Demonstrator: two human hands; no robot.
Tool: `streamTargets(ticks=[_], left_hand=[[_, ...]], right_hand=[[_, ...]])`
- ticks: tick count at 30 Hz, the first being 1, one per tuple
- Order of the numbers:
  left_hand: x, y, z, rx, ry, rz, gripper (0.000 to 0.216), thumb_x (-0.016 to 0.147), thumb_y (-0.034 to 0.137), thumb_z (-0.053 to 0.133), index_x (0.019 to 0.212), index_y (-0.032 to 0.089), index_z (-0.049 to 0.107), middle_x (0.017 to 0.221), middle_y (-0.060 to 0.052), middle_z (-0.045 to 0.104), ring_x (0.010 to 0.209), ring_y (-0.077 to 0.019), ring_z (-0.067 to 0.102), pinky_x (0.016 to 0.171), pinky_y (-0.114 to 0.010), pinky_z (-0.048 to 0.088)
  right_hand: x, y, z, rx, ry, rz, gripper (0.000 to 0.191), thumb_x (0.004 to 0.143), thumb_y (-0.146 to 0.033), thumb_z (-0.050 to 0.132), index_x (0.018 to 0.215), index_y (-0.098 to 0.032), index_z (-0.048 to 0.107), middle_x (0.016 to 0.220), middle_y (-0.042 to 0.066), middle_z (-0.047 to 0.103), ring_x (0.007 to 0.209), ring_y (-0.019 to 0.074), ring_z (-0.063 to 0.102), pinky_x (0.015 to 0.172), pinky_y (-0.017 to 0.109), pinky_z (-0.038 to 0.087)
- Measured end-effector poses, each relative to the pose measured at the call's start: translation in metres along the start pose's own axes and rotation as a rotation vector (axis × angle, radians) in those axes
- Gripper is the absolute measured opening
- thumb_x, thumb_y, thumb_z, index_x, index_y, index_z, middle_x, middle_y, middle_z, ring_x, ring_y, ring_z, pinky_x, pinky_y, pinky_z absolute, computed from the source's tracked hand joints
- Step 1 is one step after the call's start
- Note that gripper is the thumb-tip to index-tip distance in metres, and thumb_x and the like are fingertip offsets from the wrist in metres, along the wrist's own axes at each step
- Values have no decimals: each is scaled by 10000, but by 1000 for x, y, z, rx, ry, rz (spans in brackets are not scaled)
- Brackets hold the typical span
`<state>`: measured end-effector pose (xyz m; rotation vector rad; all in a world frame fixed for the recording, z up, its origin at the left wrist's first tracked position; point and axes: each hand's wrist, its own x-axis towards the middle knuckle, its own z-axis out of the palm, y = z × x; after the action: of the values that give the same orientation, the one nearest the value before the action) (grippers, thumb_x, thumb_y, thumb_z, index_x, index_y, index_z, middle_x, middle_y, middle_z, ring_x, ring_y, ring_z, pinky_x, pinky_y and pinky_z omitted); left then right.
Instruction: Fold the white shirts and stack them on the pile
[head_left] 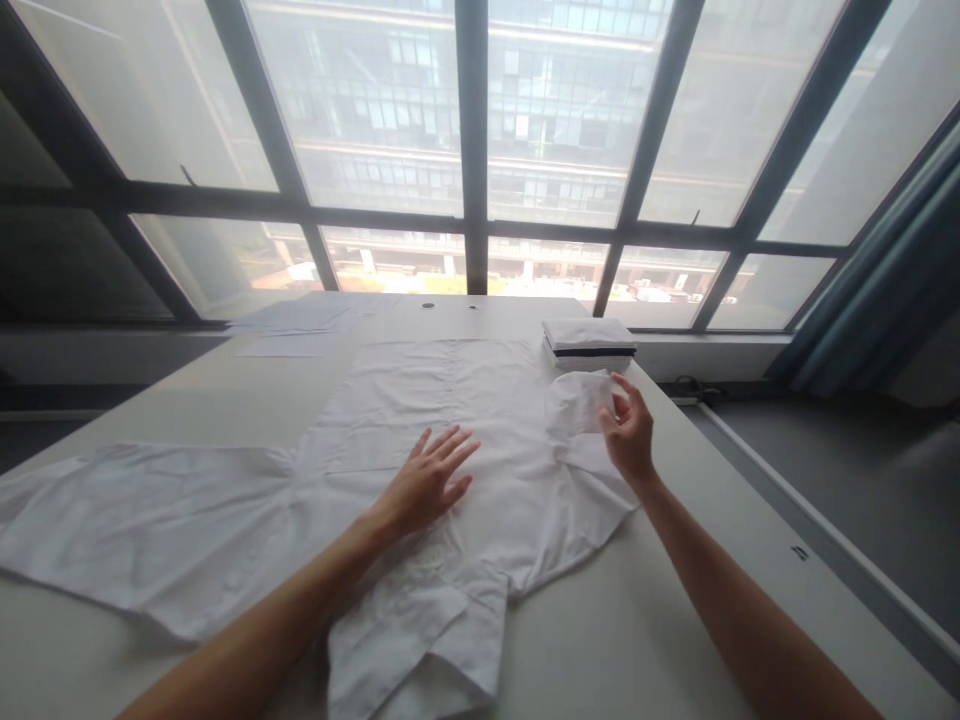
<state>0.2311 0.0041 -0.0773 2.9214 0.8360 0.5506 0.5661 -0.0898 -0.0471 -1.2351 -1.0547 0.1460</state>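
A white shirt (420, 400) lies spread out on the pale table (660, 620), one sleeve stretched far to the left. My left hand (429, 482) rests flat on the middle of the shirt, fingers spread. My right hand (628, 432) pinches the shirt's right sleeve (576, 405) and holds it lifted and folded inward over the shirt's right side. The collar end lies bunched near the table's front edge.
A stack of folded white garments (589, 342) sits at the table's far right, just beyond the raised sleeve. Flat white cloth (300, 318) lies at the far left. Large windows stand behind the table; a grey floor drops off to the right.
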Motion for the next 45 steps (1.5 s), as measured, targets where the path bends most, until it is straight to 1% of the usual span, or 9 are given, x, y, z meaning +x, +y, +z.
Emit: streamTargets(ticks=[4,6,15,23,27,32,38,42,45], left_hand=[[0,-1,3,-105,66,-55,522,993,313,439,1505,217,419,1513,-94,499,1436,-241,406,1210,-492,266],[0,-5,7,-151,78,-104,537,979,320,455,1502,204,424,1489,-108,524,1397,-261,460,1194,-501,295],[5,-13,12,-169,-10,-168,512,1004,412,426,1499,285,462,1461,-74,554,1381,-291,465,1146,-483,355],[36,17,-7,152,-61,-210,433,931,297,583,1360,242,592,1162,-111,671,1097,-266,625,963,-377,472],[57,16,-22,210,-120,-289,248,961,259,492,1066,223,714,918,-96,718,909,-259,693,812,-344,493],[81,-17,-42,-235,211,-440,278,953,324,460,1083,234,688,688,-34,696,683,-239,701,722,-357,518],[101,-71,-67,-1019,740,-569,194,854,330,553,970,181,601,853,-29,650,776,-166,688,784,-326,564],[102,-100,-69,-1267,747,-748,250,848,412,604,983,223,512,945,-12,610,760,-141,641,716,-321,571],[98,-114,-58,-1174,738,-794,451,753,250,721,1114,273,453,1020,10,577,754,-103,607,699,-280,555]], right_hand=[[-30,-18,33,179,-507,50,640,894,-421,646,1483,-282,436,1408,148,589,1195,276,636,943,435,553],[-33,-16,35,164,-569,42,521,926,-425,604,1419,-283,517,1437,130,567,1236,269,611,967,439,540],[13,45,-39,-332,33,94,403,873,-402,483,1064,-130,710,1080,178,724,986,292,672,841,444,557],[-3,79,-59,-367,-119,193,433,881,-464,486,1061,-154,732,1094,149,745,986,278,685,907,413,525],[-1,78,-60,-354,-167,199,434,910,-484,471,1060,-174,734,1075,124,754,1021,272,678,954,401,497],[1,82,-62,-321,-150,207,489,952,-513,405,1091,-168,723,1131,139,740,1075,274,668,992,420,489],[1,90,-62,-290,-177,207,527,964,-554,403,1147,-167,710,1197,157,723,1117,284,669,1009,461,493],[1,88,-60,-299,-222,178,521,957,-556,423,1147,-169,716,1215,148,719,1173,284,645,1057,471,459],[0,86,-60,-326,-244,159,500,954,-543,436,1142,-178,721,1222,139,717,1189,288,634,1074,484,439]])
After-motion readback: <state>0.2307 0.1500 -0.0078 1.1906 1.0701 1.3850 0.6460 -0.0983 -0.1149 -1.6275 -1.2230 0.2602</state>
